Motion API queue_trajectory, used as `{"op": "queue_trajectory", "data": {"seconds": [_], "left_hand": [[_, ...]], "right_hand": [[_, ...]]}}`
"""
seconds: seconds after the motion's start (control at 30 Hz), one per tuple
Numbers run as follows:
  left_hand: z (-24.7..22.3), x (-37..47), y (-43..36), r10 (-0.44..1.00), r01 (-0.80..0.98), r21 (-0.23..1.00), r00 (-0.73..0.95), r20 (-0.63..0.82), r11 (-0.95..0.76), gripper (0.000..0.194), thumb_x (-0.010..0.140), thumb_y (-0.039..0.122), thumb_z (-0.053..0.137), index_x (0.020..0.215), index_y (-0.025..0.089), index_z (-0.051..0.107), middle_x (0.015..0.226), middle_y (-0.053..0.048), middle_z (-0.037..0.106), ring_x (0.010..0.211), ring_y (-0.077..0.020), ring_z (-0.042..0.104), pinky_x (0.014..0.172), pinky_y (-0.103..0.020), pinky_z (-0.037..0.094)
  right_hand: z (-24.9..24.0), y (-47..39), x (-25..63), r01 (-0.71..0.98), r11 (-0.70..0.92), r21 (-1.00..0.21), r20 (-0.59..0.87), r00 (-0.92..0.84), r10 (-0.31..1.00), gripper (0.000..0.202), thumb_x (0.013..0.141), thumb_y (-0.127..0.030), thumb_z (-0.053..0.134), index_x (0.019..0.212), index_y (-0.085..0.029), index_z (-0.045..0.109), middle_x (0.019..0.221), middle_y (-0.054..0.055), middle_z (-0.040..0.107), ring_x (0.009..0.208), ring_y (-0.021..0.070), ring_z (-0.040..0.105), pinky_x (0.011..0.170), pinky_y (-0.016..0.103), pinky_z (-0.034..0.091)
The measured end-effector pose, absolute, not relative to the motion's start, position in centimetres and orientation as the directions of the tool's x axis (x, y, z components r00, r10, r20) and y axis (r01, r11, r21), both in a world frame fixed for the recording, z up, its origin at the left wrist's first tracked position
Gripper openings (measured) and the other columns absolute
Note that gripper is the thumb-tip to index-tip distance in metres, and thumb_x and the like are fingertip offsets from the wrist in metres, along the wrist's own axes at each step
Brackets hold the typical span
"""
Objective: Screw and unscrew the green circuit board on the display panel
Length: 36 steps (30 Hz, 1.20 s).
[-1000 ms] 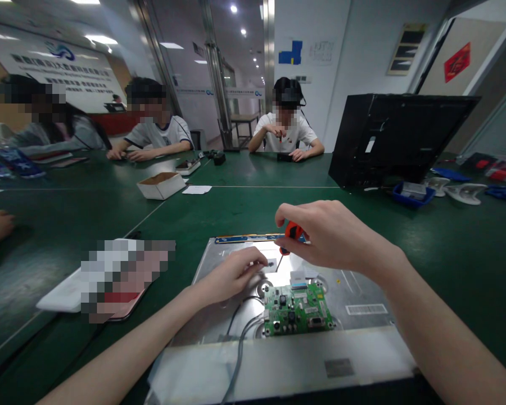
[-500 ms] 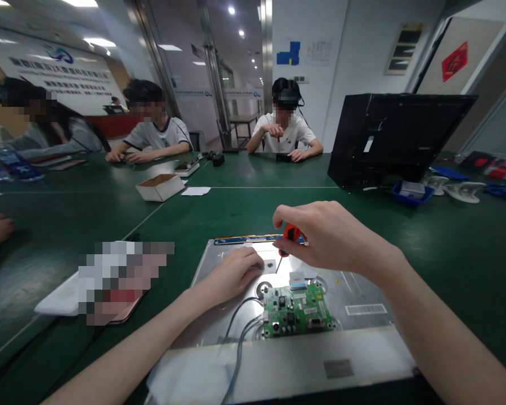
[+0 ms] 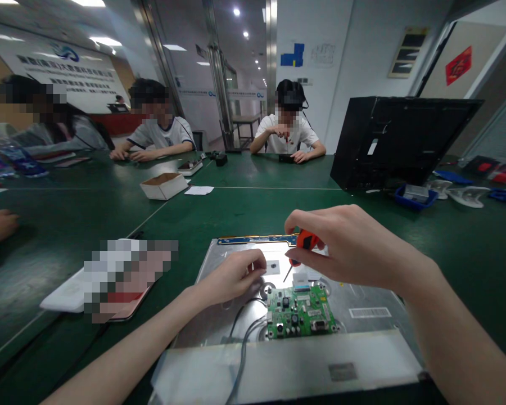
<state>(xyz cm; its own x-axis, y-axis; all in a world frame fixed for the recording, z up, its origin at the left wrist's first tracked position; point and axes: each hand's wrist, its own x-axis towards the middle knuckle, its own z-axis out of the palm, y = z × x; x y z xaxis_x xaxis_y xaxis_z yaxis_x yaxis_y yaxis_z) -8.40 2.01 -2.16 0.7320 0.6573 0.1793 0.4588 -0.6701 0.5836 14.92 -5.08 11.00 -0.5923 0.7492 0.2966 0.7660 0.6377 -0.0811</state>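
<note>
My right hand (image 3: 341,244) grips a screwdriver (image 3: 306,239) with an orange and black handle. Its thin shaft slants down to the left, with the tip just above the metal back of a display panel (image 3: 369,292). Over the panel's left half is my left hand (image 3: 238,273), its fingers curled and the thumb close to the index finger; whatever they pinch, if anything, is too small to make out. A green circuit board (image 3: 301,309) lies on the panel below the screwdriver, with grey cables (image 3: 244,349) running from its left side. A blue circuit strip (image 3: 257,240) follows the far edge.
Left of the panel lie a white device (image 3: 67,292) and a pink phone-like slab (image 3: 129,304), partly blurred out. Farther off stand an open white box (image 3: 164,187), a black monitor housing (image 3: 405,143) and a blue tray (image 3: 415,197). Several people sit around the green table (image 3: 253,208).
My right hand and the screwdriver have shifted slightly right, and the shaft leans more. My left thumb and fingers have lifted a little. The whole view has drifted slightly.
</note>
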Motion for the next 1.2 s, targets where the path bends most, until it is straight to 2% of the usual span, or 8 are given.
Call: {"op": "queue_trajectory", "data": {"seconds": [0.23,0.3,0.43,0.53,0.73,1.0,1.2], "left_hand": [[-0.9,-8.1,1.1,0.531,0.300,0.765,0.845,0.064,-0.570,0.010,0.086,0.025,0.066,0.082,0.016,0.066,0.076,-0.001,0.066,0.069,-0.0142,0.058,0.064,-0.023,0.043],[-0.5,-7.9,0.4,0.490,0.273,0.775,0.870,0.053,-0.569,0.009,0.085,0.024,0.067,0.081,0.016,0.067,0.075,-0.001,0.067,0.068,-0.0136,0.058,0.063,-0.022,0.043],[-0.1,-7.6,-0.7,0.377,0.290,0.805,0.922,-0.090,-0.518,0.001,0.083,0.016,0.068,0.083,0.016,0.069,0.077,-0.001,0.067,0.066,-0.0125,0.059,0.058,-0.020,0.043],[-0.2,-7.4,-1.1,0.332,0.310,0.797,0.932,-0.146,-0.519,0.009,0.078,0.009,0.069,0.083,0.016,0.070,0.077,0.000,0.067,0.065,-0.0118,0.058,0.058,-0.020,0.044],[0.0,-7.4,-1.0,0.375,0.369,0.757,0.910,-0.176,-0.539,0.012,0.077,0.008,0.069,0.086,0.016,0.071,0.071,0.001,0.065,0.061,-0.0112,0.056,0.056,-0.020,0.043],[-0.6,-7.5,-0.8,0.306,0.270,0.772,0.946,-0.104,-0.576,0.008,0.078,0.013,0.071,0.082,0.020,0.074,0.083,-0.001,0.063,0.072,-0.0140,0.057,0.060,-0.022,0.045],[-0.9,-7.4,-0.8,0.280,0.273,0.780,0.951,-0.131,-0.563,0.012,0.079,0.013,0.072,0.082,0.023,0.077,0.078,0.000,0.061,0.071,-0.0139,0.055,0.061,-0.023,0.044]], "right_hand": [[11.2,-5.8,14.6,0.746,0.661,-0.081,0.275,-0.620,0.735,0.018,0.089,-0.031,0.061,0.103,-0.022,0.056,0.083,-0.004,0.068,0.067,0.0134,0.059,0.057,0.026,0.031],[11.3,-5.9,14.4,0.750,0.657,-0.073,0.266,-0.621,0.738,0.017,0.089,-0.031,0.061,0.103,-0.021,0.057,0.084,-0.004,0.068,0.067,0.0137,0.059,0.057,0.026,0.031],[11.4,-6.2,14.2,0.749,0.659,-0.067,0.266,-0.624,0.735,0.018,0.090,-0.031,0.060,0.104,-0.020,0.058,0.085,-0.003,0.068,0.069,0.0139,0.060,0.057,0.026,0.031],[11.5,-6.3,14.2,0.742,0.667,-0.062,0.268,-0.631,0.728,0.019,0.089,-0.030,0.061,0.105,-0.020,0.057,0.086,-0.002,0.068,0.068,0.0135,0.060,0.056,0.026,0.030],[11.6,-6.3,14.4,0.729,0.681,-0.064,0.283,-0.642,0.713,0.018,0.090,-0.031,0.060,0.104,-0.020,0.057,0.084,-0.002,0.067,0.066,0.0128,0.059,0.056,0.026,0.029],[11.6,-6.3,14.4,0.731,0.680,-0.058,0.288,-0.640,0.712,0.017,0.090,-0.031,0.059,0.104,-0.021,0.056,0.086,-0.002,0.068,0.068,0.0132,0.059,0.056,0.026,0.029],[11.6,-6.3,14.3,0.736,0.675,-0.051,0.273,-0.639,0.719,0.017,0.090,-0.031,0.059,0.104,-0.020,0.057,0.086,-0.001,0.068,0.068,0.0134,0.059,0.056,0.026,0.029]]}}
